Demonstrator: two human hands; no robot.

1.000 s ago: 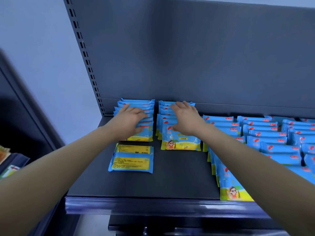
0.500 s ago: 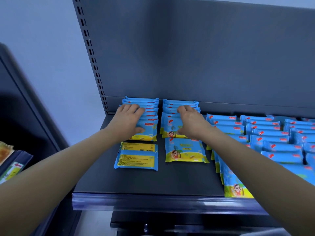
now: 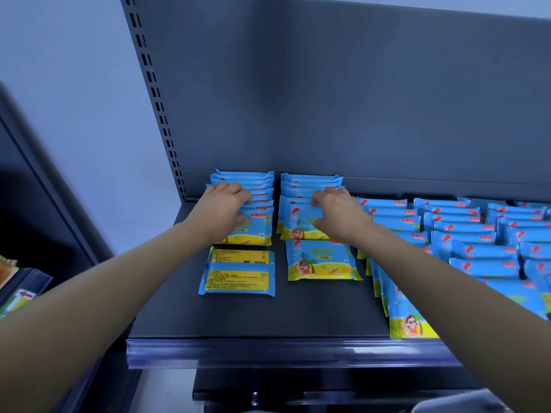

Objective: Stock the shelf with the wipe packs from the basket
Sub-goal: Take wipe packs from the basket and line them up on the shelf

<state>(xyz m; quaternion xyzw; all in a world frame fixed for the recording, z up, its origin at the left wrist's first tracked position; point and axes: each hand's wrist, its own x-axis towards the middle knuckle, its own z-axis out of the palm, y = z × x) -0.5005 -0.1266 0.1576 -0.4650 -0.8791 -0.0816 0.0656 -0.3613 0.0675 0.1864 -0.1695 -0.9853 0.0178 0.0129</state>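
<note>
Left hand (image 3: 222, 211) grips the left row (image 3: 256, 186) at the back of the shelf (image 3: 268, 317); right hand (image 3: 338, 216) grips the right row (image 3: 310, 181). A back-up pack (image 3: 237, 271) and a face-up pack (image 3: 322, 260) lie mid-shelf

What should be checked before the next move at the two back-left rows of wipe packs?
1. Left hand grips the left row: ok, fingers over the top edges, thumb on the front pack.
2. Right hand grips the right row: ok, same hold.
3. Both rows stand on edge at the back of the shelf: ok.
4. Yellow-label pack stood in its row: not ok, it lies flat, back up.
5. Cartoon-front pack stood in its row: not ok, it lies flat, face up.
6. Packs left in the basket: cannot tell, the basket is not in view.
</note>
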